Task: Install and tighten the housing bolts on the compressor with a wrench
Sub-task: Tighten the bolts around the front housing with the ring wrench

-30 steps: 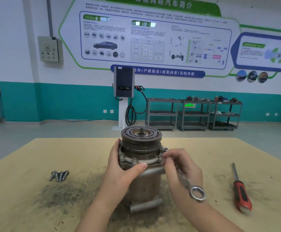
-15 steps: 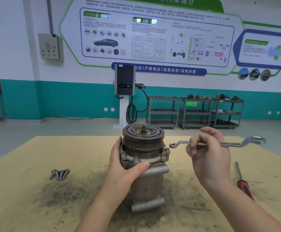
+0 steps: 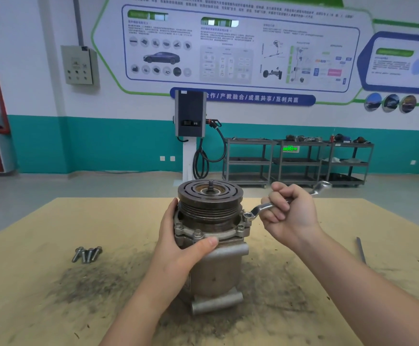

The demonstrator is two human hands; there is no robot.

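A: How will the compressor [image 3: 211, 245] handle?

B: Judging by the cast metal, heavy and stiff. It stands upright mid-table [image 3: 28, 283], pulley on top. The left hand [image 3: 178, 248] wraps its flange, thumb across the front, which looks like the right place to brace it.

A: And the wrench [image 3: 268, 204]?

B: Rigid steel, likely slick. The right hand [image 3: 288, 216] has its fingers closed round the shaft, ring end seated on the bolt [image 3: 247, 215] at the flange's right side. Holding further out would give more leverage, I'd say.

A: Counts?

B: One compressor, one wrench. Four loose bolts [image 3: 87, 254] lie together, well left of it. On the flange I make out four bolt heads; the back is hidden. A tool shaft [image 3: 361, 249] pokes in at the right edge
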